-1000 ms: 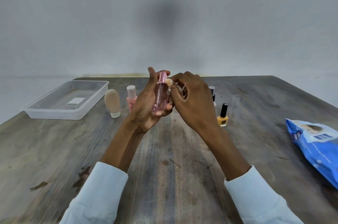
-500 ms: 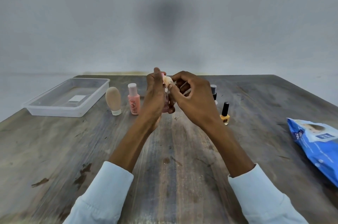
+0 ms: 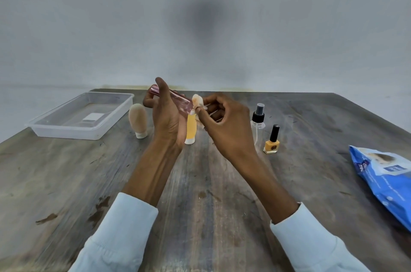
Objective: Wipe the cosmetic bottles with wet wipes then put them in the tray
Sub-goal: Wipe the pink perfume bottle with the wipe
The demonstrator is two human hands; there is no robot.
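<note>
You are gripping the pink bottle (image 3: 181, 101) tilted in your left hand (image 3: 165, 116), above the table, while your right hand (image 3: 222, 122) is pinching the wet wipe (image 3: 197, 100) against its end. Wiping step; next, carry it to the tray (image 3: 106, 125), far left.

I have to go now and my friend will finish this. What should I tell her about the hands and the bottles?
Left hand grips the slim pink see-through bottle, tilted, above the table.
Right hand pinches a crumpled, stained wet wipe against that bottle's lower end.
The clear plastic tray at the far left holds no bottles yet.
Standing unwiped on the wooden table: beige oval tube, yellow tube, clear spray bottle with black pump, yellow nail polish.
The blue wipes pack lies at the right.
Left: finish the pink one, tray it, then do the rest.
</note>
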